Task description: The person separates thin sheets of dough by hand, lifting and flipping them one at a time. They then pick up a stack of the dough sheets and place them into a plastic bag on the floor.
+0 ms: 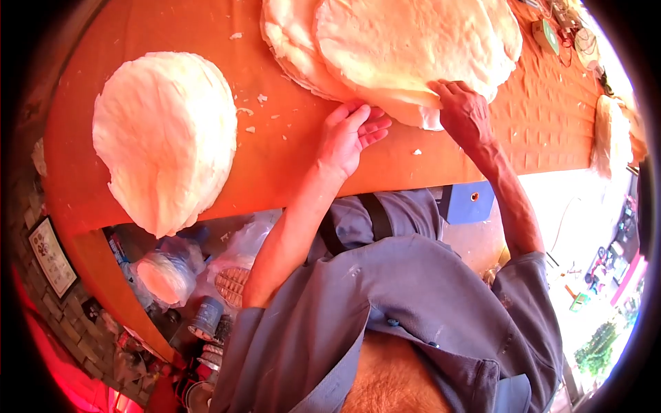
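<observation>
A stack of large, pale, soft oval sheets [413, 48], which look like wadding, lies at the far edge of the view. My right hand [465, 113] is closed on the near edge of the top sheet, pinching it between thumb and fingers. Close beside that same edge, to the left, my left hand [352, 132] is palm up with its fingers apart and loosely bent, holding nothing that I can see. On the left of the table is a second stack of pale sheets [165, 141], narrowing to a point at its near end.
Small pale scraps [261, 98] are scattered over the orange-covered table [275, 165]. Tools and cords [564, 31] lie at the far right, near another pale bundle [611, 134]. Below the table are a blue box [468, 202], plastic bags [169, 275] and a can [206, 316].
</observation>
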Demonstrator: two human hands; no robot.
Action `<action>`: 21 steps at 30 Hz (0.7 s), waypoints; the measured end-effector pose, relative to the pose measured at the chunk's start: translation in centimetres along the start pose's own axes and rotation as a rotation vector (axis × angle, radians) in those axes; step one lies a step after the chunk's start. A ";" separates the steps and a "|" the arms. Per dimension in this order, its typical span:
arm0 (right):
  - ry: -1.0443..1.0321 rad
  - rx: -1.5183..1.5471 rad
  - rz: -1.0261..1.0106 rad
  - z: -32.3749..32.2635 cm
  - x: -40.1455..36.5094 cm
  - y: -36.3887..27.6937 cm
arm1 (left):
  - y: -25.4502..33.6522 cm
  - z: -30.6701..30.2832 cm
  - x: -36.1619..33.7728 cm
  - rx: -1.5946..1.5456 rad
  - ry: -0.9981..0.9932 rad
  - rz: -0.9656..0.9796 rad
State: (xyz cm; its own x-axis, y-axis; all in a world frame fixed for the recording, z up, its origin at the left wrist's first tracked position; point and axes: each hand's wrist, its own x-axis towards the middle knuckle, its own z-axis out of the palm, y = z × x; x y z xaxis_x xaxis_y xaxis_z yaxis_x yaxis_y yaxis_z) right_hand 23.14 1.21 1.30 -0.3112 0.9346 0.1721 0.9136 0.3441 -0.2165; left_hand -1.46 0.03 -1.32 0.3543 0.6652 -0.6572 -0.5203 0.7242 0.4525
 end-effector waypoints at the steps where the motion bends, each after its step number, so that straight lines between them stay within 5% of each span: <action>1: -0.010 0.003 -0.002 0.1 -0.3 -0.1 | -0.2 0.2 0.2 0.025 -0.021 -0.007; 9: -0.171 0.061 -0.028 -2.1 0.5 -2.3 | -1.2 2.1 1.3 0.067 -0.174 0.017; 12: 0.104 0.113 -0.116 -1.0 -0.2 -3.0 | -0.4 2.9 1.8 0.098 -0.149 0.069; 18: -0.083 0.053 0.094 -0.5 2.4 -1.1 | 0.2 3.7 2.4 0.133 -0.151 0.108; 20: -0.160 -0.059 0.090 -3.7 5.3 1.8 | 0.4 3.5 2.1 0.179 -0.125 0.107; 21: -0.013 -0.114 0.083 -6.7 6.5 2.7 | 0.5 3.3 1.9 0.200 -0.109 0.103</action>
State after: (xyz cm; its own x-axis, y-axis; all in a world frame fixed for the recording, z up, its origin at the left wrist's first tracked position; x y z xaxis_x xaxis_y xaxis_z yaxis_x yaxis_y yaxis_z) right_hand 25.34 7.58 8.24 -0.2360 0.9608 0.1453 0.9599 0.2538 -0.1189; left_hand 1.48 2.22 -0.34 0.3948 0.7450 -0.5377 -0.3978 0.6662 0.6309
